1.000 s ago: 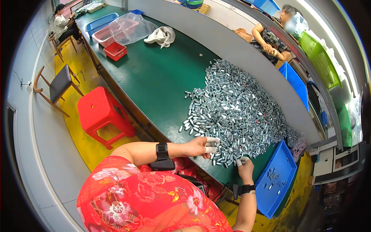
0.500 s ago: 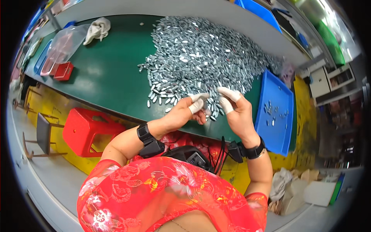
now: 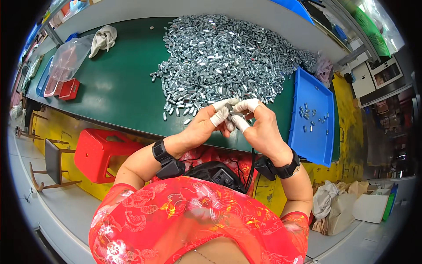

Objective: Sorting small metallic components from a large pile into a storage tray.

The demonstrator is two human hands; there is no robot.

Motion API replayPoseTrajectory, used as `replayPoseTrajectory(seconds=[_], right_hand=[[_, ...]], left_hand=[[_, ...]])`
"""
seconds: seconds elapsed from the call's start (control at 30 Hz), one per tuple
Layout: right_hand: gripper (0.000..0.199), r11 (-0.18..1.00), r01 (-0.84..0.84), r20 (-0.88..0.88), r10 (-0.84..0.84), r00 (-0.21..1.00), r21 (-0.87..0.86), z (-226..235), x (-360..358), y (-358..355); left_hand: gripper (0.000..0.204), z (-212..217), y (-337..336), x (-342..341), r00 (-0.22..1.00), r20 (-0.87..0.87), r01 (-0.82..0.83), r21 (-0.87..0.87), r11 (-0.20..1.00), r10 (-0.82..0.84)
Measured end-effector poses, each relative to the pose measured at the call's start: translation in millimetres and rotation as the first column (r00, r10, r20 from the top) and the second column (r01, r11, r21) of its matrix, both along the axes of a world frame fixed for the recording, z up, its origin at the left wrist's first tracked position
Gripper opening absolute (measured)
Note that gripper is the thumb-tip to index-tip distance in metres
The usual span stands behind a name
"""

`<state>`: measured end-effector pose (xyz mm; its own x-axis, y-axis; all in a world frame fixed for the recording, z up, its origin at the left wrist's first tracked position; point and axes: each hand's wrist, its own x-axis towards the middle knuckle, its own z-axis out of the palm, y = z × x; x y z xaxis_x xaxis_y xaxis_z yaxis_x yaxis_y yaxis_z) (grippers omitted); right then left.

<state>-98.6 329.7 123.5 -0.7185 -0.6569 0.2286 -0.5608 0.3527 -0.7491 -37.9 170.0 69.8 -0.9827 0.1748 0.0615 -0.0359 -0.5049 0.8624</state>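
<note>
A wide heap of small silvery metal sleeves [image 3: 220, 57] spreads over the green table [image 3: 127, 66], thinning to loose pieces at its near edge. In front of that edge my left hand [image 3: 203, 126] and my right hand [image 3: 263, 127] meet at the fingertips. White finger covers wrap the thumb and forefinger of each. Both hands are closed in a pinch around a small metal sleeve [image 3: 231, 109], which the fingers mostly hide. To the right, a shallow blue tray [image 3: 310, 143] holds several scattered sleeves.
A red stool [image 3: 94, 156] stands below the table at left. On the table's left lie a small red box [image 3: 69, 89], a clear plastic bag [image 3: 72, 59] and a white cloth [image 3: 103, 40]. A grey panel [image 3: 145, 11] borders the back. Cloth bags [image 3: 338, 207] sit on the floor at right.
My right hand has moved left, and its fingertips have joined those of my left hand around the sleeve. The whole view has shifted slightly.
</note>
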Motion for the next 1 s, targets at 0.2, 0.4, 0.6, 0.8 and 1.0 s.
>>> replayPoseTrajectory(seconds=[0.2,0.4,0.6,0.8,1.0], right_hand=[[0.019,1.000,-0.019,0.007,0.019,1.000,0.006,8,2,1],[0.017,0.918,0.025,0.279,0.095,0.956,-0.396,-8,5,-5],[0.015,0.937,0.058,0.296,0.050,0.954,-0.344,-11,6,0],[0.014,0.999,-0.012,-0.015,0.012,1.000,-0.037,0,1,6],[0.011,0.995,-0.028,-0.111,0.017,0.994,-0.092,-4,1,5]], left_hand=[[0.042,-1,-1,1,1.000,0.004,-0.001,0.016,1.000,0.001],[0.041,-3,-3,0,0.996,0.017,0.083,0.128,0.988,-0.086],[0.044,1,-3,1,0.995,0.039,0.090,0.058,0.994,-0.092],[0.048,-2,-3,0,0.997,-0.067,0.022,-0.139,0.990,-0.031],[0.052,1,-4,3,0.997,-0.064,0.036,-0.180,0.983,-0.048]])
